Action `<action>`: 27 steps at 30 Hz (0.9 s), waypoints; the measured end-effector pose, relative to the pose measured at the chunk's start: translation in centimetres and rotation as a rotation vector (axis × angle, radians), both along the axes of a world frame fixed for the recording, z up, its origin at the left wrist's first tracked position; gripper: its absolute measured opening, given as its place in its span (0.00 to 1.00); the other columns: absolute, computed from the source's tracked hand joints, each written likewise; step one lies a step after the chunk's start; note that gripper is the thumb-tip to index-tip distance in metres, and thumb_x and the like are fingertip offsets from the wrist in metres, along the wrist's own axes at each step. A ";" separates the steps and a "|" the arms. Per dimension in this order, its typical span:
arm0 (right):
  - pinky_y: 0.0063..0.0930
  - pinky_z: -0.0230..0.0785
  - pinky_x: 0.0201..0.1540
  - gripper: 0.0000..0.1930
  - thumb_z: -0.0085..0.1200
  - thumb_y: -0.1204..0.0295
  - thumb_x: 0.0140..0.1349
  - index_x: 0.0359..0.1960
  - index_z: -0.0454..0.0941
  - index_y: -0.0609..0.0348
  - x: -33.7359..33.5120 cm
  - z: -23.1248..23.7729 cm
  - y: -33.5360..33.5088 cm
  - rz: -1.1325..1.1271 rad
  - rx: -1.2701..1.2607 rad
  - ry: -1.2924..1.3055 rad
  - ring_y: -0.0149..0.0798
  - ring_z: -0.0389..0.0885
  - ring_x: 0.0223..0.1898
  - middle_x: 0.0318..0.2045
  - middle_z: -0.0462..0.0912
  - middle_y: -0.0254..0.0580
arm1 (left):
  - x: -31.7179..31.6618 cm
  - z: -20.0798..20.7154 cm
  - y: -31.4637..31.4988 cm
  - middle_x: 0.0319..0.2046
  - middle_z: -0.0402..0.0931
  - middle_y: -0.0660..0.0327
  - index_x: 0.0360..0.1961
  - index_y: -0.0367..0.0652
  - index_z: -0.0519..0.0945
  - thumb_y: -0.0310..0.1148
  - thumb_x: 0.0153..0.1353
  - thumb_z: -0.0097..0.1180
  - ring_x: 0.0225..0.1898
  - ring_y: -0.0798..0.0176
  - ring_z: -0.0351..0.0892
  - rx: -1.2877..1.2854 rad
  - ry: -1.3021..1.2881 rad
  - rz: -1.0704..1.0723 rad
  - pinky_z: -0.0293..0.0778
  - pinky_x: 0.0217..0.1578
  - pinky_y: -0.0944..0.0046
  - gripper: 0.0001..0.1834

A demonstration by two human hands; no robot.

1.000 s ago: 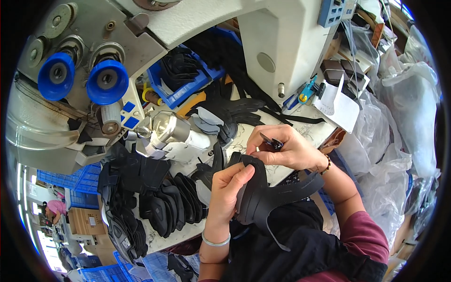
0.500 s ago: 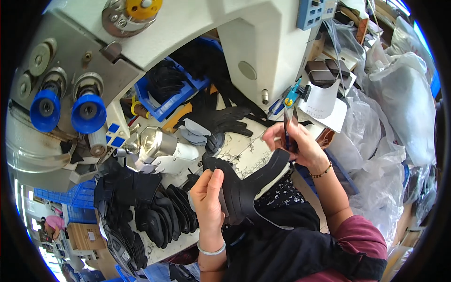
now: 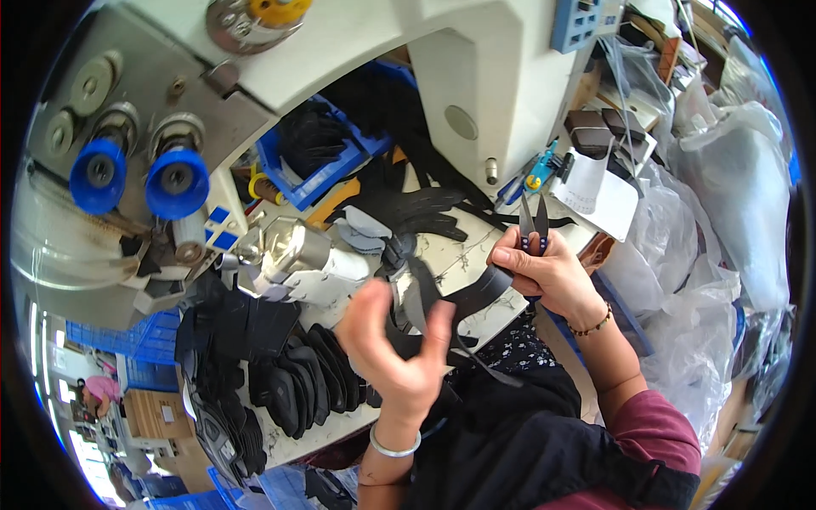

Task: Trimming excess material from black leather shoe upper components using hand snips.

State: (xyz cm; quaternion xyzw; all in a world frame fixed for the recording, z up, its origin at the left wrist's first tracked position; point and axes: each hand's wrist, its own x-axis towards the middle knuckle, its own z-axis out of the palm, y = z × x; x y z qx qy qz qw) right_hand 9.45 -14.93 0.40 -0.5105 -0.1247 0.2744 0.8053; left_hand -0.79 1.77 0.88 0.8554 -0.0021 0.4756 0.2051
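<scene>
My right hand [image 3: 552, 276] is closed on a small pair of scissors [image 3: 534, 225], whose two dark blades point away from me, slightly apart. One end of a curved black shoe-upper-like piece [image 3: 478, 297] meets the fingers of that same hand; whether they pinch it is hard to see. A thin dark strip hangs from the piece toward my lap. My left hand [image 3: 395, 357] is open, blurred by motion, with thumb and fingers spread around the piece's other end. No grip of the left hand on it shows.
A large white sewing machine [image 3: 459, 76] arches over the table. Stacked black pieces [image 3: 297, 387] lie at left, near a metal machine part [image 3: 293, 251]. Behind are a blue bin [image 3: 310, 183] and black cut parts [image 3: 416, 212]. Plastic bags [image 3: 688, 280] crowd the right side.
My left hand has opened from its grip on the black piece, which has turned and dropped a little. The scissors in my right hand have turned, showing both blades apart.
</scene>
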 end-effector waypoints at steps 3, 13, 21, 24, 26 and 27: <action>0.15 0.44 0.14 0.07 0.57 0.71 0.60 0.30 0.75 0.62 -1.1 1.0 1.9 -0.037 -0.006 -0.078 0.18 0.57 0.14 0.18 0.70 0.27 | 0.1 0.6 -1.3 0.42 0.74 0.55 0.47 0.35 0.74 0.23 0.47 0.66 0.43 0.54 0.74 0.074 0.077 -0.179 0.71 0.43 0.59 0.24; 0.18 0.62 0.21 0.10 0.59 0.81 0.54 0.38 0.76 0.63 -2.1 0.4 5.0 -0.478 -0.237 -1.118 0.26 0.71 0.22 0.30 0.79 0.37 | 0.3 0.5 0.2 0.31 0.79 0.58 0.41 0.31 0.80 0.23 0.60 0.56 0.31 0.71 0.77 -0.698 0.200 -0.313 0.71 0.33 0.73 0.09; 0.29 0.72 0.28 0.16 0.59 0.81 0.49 0.42 0.77 0.59 -1.9 0.7 5.8 -0.477 -0.366 -1.233 0.42 0.80 0.29 0.33 0.78 0.42 | 0.5 0.4 0.4 0.29 0.78 0.60 0.47 0.34 0.79 0.22 0.60 0.55 0.30 0.74 0.75 -0.794 0.134 -0.373 0.69 0.32 0.76 0.13; 0.30 0.72 0.28 0.16 0.60 0.81 0.47 0.41 0.77 0.60 -1.8 0.9 5.5 -0.408 -0.364 -1.205 0.42 0.80 0.28 0.33 0.78 0.41 | 0.4 0.6 0.6 0.28 0.78 0.60 0.46 0.34 0.79 0.21 0.59 0.56 0.28 0.74 0.74 -0.676 0.176 -0.338 0.69 0.30 0.76 0.13; 0.30 0.72 0.27 0.16 0.61 0.80 0.46 0.40 0.77 0.60 -1.6 0.9 5.3 -0.397 -0.370 -1.223 0.42 0.79 0.28 0.32 0.78 0.41 | 0.3 0.9 0.7 0.27 0.78 0.60 0.46 0.34 0.79 0.21 0.59 0.56 0.26 0.74 0.73 -0.610 0.191 -0.324 0.68 0.28 0.75 0.13; 0.29 0.71 0.27 0.16 0.61 0.80 0.45 0.39 0.77 0.61 -1.5 0.9 5.2 -0.386 -0.376 -1.243 0.42 0.79 0.27 0.31 0.77 0.41 | 0.3 1.0 0.8 0.27 0.78 0.60 0.46 0.34 0.79 0.21 0.59 0.56 0.26 0.74 0.72 -0.518 0.214 -0.310 0.68 0.27 0.75 0.13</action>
